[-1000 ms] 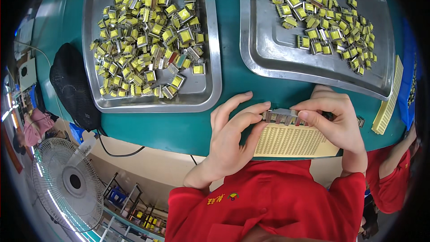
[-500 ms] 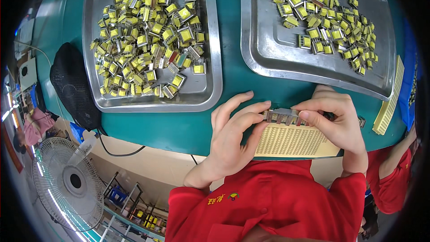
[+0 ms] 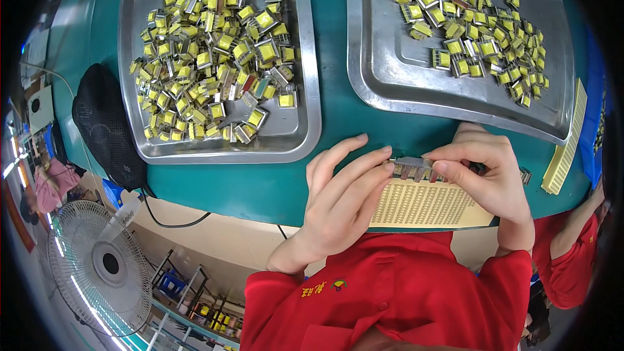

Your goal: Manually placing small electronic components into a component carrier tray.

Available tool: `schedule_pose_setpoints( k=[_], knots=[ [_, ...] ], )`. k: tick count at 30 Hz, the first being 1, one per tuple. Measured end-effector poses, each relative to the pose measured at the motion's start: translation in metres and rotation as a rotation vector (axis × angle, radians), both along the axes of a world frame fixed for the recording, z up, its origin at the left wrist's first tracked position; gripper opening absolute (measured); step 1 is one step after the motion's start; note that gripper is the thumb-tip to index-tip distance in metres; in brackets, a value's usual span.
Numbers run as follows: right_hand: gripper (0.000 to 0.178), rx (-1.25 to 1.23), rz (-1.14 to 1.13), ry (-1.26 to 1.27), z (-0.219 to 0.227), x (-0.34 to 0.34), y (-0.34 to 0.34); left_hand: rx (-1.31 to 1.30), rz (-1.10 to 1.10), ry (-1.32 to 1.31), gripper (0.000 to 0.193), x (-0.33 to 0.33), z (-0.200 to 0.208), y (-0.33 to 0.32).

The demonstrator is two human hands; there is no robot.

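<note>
Small brown and grey parts stand in a row with a grey strip (image 3: 413,163) along their top, at the far edge of a yellow perforated board (image 3: 422,205). My left hand (image 3: 341,195) is closed at the row's left end, fingertips against it; the thumb is partly hidden behind the fingers. My right hand (image 3: 484,169) pinches the strip's right end between thumb and forefinger. More of the row shows right of that hand. Exactly what kind of parts they are is too small to tell.
Two metal trays, one on the left (image 3: 311,91) and one on the right (image 3: 364,78), hold many yellow transformers. A black mesh object (image 3: 104,127) lies left. Another yellow slotted board (image 3: 564,140) and a blue bin (image 3: 593,149) stand right. A fan (image 3: 101,266) is lower left; a co-worker's red sleeve (image 3: 565,260) shows right.
My left fingers have drawn a little closer together and cover more of the row's left end. My right hand keeps its pinch in nearly the same place.
</note>
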State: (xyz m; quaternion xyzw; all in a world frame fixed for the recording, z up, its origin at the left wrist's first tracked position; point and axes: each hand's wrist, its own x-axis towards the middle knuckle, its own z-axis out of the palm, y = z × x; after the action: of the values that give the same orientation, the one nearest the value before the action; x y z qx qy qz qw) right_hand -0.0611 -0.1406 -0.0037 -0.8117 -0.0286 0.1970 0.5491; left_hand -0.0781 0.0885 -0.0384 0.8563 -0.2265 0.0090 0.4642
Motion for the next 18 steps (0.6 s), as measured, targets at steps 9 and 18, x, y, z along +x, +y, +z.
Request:
schedule_pose_setpoints(
  k=[9, 18],
  knots=[
    [0.01, -0.009, -0.007, 0.033, 0.0014, -0.0001, 0.0002, 0.141, -0.038, -0.15, 0.026, -0.005, -0.0029, -0.0001],
    [0.01, -0.003, -0.008, 0.02, -0.0004, -0.0015, 0.0005, 0.17, -0.044, -0.187, 0.026, -0.006, -0.0032, -0.0006]
  ],
)
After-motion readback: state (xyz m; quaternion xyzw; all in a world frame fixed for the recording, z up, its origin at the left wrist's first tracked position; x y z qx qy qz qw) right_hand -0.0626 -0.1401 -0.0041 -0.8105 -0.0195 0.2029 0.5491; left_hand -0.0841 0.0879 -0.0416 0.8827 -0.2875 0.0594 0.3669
